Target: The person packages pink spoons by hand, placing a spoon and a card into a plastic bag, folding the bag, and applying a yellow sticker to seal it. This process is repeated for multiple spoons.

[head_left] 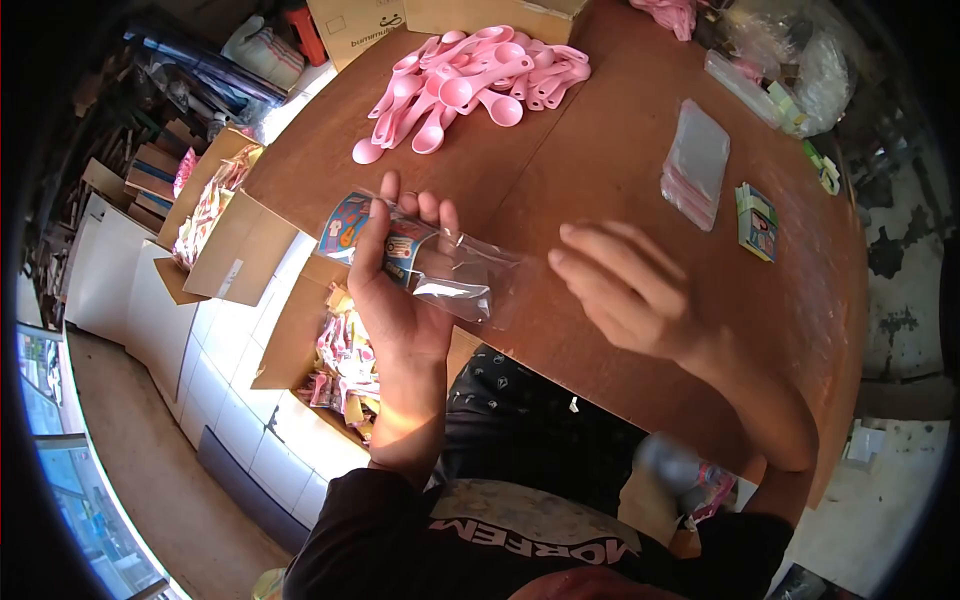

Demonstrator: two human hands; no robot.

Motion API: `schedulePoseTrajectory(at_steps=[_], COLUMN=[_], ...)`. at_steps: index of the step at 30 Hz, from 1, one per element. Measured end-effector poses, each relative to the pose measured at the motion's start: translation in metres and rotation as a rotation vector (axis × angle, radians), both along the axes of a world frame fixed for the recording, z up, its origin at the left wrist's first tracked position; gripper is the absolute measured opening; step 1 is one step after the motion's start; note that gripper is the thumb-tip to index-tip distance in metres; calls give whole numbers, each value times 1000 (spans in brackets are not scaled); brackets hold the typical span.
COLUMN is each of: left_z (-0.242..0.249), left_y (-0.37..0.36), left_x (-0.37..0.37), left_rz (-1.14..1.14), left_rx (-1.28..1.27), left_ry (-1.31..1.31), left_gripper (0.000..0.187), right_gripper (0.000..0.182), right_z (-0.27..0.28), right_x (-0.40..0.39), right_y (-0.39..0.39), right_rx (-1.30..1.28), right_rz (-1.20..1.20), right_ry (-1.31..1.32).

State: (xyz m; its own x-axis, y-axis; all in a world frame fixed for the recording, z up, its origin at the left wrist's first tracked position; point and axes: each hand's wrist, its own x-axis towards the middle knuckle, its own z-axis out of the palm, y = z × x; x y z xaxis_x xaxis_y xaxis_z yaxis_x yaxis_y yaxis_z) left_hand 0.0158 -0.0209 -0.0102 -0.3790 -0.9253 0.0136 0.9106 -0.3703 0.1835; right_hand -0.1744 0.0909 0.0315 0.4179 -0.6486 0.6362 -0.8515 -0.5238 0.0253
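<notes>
My left hand is closed around a clear plastic bag, its thumb pressing from the front. Inside the bag sits a blue printed card with colourful pictures, partly covered by the thumb and fingers. To the right of the bag's loose end, my right hand hovers over the table, slightly blurred. Its fingers are half bent and somewhat apart, with nothing seen in them. A heap of pink measuring spoons lies beyond my left hand.
On the brown table lie a stack of clear bags and a pile of cards. Crumpled plastic is at the far right. Below the left edge, a cardboard box holds packed pink items; another box stands behind it.
</notes>
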Motion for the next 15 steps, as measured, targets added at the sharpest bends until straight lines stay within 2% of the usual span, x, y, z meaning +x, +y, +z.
schedulePoseTrajectory(at_steps=[1,3,7,9,15], left_z=[1,-3,-2,-4,-2], left_y=[-3,-9,-4,-1,9], left_x=[4,7,0,-2,-8], left_rz=[50,114,102,43,-25], left_rx=[34,21,48,49,80], left_ry=[9,-47,-92,-51,-53], left_gripper=[38,39,35,34,34], right_gripper=[29,21,19,17,11], right_z=[-8,-15,-33,-32,-35], right_x=[-8,-26,-34,-22,-12], right_y=[-19,-65,-146,-166,-191], right_rx=[-1,0,-21,71,30], right_rz=[-50,-119,-167,-404,-495], right_ry=[-144,-255,-246,-132,80])
